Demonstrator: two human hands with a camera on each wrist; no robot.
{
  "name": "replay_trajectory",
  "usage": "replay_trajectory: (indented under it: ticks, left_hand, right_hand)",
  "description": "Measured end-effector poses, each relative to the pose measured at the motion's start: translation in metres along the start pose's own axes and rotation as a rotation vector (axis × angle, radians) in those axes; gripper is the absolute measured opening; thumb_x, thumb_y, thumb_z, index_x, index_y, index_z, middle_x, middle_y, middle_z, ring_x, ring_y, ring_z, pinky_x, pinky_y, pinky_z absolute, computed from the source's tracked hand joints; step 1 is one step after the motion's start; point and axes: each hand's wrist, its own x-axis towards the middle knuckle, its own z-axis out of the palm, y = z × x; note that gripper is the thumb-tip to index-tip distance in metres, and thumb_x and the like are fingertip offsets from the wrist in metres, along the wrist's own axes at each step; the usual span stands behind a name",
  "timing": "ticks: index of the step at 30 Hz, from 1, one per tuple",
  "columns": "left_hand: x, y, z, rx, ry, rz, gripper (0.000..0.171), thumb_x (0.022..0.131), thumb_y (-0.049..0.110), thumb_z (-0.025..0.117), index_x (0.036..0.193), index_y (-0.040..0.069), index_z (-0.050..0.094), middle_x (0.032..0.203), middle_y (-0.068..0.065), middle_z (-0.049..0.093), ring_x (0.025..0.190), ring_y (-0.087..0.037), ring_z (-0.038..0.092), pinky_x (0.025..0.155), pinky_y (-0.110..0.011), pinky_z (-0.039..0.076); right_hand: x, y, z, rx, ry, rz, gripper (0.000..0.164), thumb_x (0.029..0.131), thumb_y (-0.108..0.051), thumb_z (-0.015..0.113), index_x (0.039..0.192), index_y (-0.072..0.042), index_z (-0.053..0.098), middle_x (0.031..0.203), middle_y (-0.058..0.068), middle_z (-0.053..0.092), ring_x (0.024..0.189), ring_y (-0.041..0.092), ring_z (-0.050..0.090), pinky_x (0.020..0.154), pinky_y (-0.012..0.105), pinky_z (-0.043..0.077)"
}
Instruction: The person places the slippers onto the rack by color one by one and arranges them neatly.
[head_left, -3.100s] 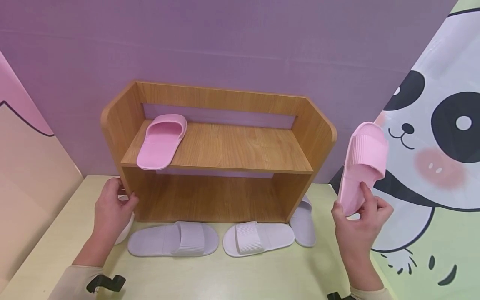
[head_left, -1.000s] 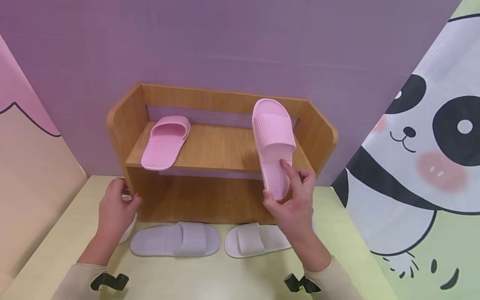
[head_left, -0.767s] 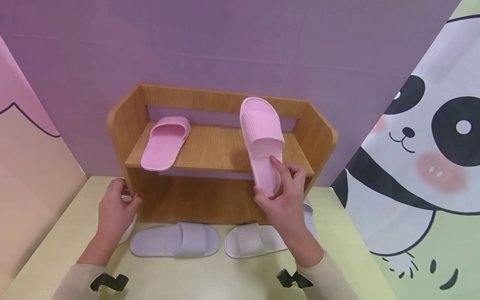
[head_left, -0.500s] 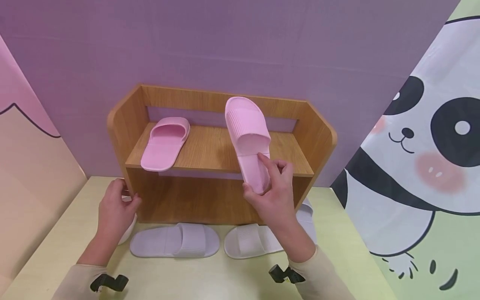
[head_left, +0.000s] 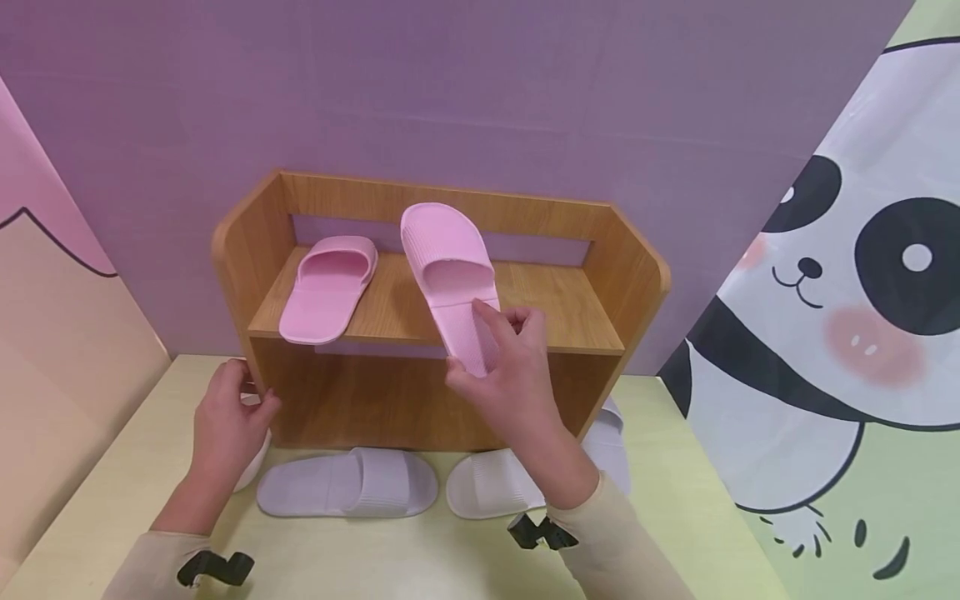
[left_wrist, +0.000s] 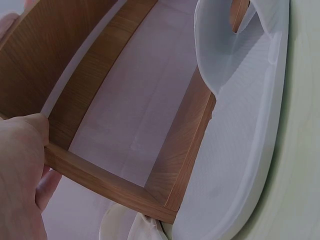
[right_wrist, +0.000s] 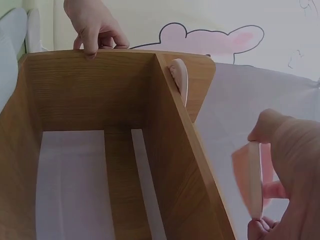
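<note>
Right hand (head_left: 513,379) pinches a pink slipper (head_left: 448,246), left hand (head_left: 227,425) a wooden rack's side (head_left: 255,254), both half closed.

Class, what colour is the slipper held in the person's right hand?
Pink; the slipper shows best in the head view.

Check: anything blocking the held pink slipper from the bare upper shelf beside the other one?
Nothing visible: a gap separates the held slipper from the upper shelf, and the other pink slipper lies apart, to the left.

Head view overlooks shelf (head_left: 564,302) (wrist views closer).
</note>
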Motion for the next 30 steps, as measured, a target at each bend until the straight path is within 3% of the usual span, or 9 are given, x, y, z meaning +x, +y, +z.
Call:
replay_trajectory:
  ticks: [10, 19, 30]
  left_hand:
    - [0.001, 0.0, -0.001, -0.003, -0.008, -0.018, 0.036, 0.094, -0.003, 0.076, 0.124, -0.002, 0.055, 0.117, -0.021, 0.061, 0.108, -0.043, 0.069, 0.08, -0.063, 0.065]
    - [0.0, -0.001, -0.001, 0.003, -0.014, -0.026, 0.036, 0.094, -0.002, 0.077, 0.123, -0.002, 0.055, 0.117, -0.021, 0.061, 0.108, -0.043, 0.069, 0.08, -0.063, 0.065]
    - [0.0, -0.002, -0.001, 0.001, -0.03, -0.036, 0.04, 0.095, -0.001, 0.078, 0.127, -0.003, 0.054, 0.12, -0.023, 0.06, 0.111, -0.045, 0.067, 0.081, -0.064, 0.065]
  right_hand:
    - [0.018, -0.013, 0.013, -0.117, -0.057, -0.014, 0.06, 0.081, -0.029, 0.087, 0.135, -0.007, 0.073, 0.12, 0.019, 0.05, 0.116, 0.034, 0.047, 0.08, 0.043, 0.052]
    - [0.033, -0.025, 0.023, -0.193, -0.155, 0.13, 0.056, 0.084, -0.04, 0.079, 0.13, -0.009, 0.073, 0.111, 0.012, 0.047, 0.111, 0.029, 0.042, 0.076, 0.04, 0.044]
    - [0.051, -0.037, 0.037, -0.259, -0.198, 0.209, 0.039, 0.083, -0.041, 0.079, 0.105, -0.01, 0.071, 0.107, 0.013, 0.046, 0.108, 0.03, 0.042, 0.079, 0.039, 0.043]
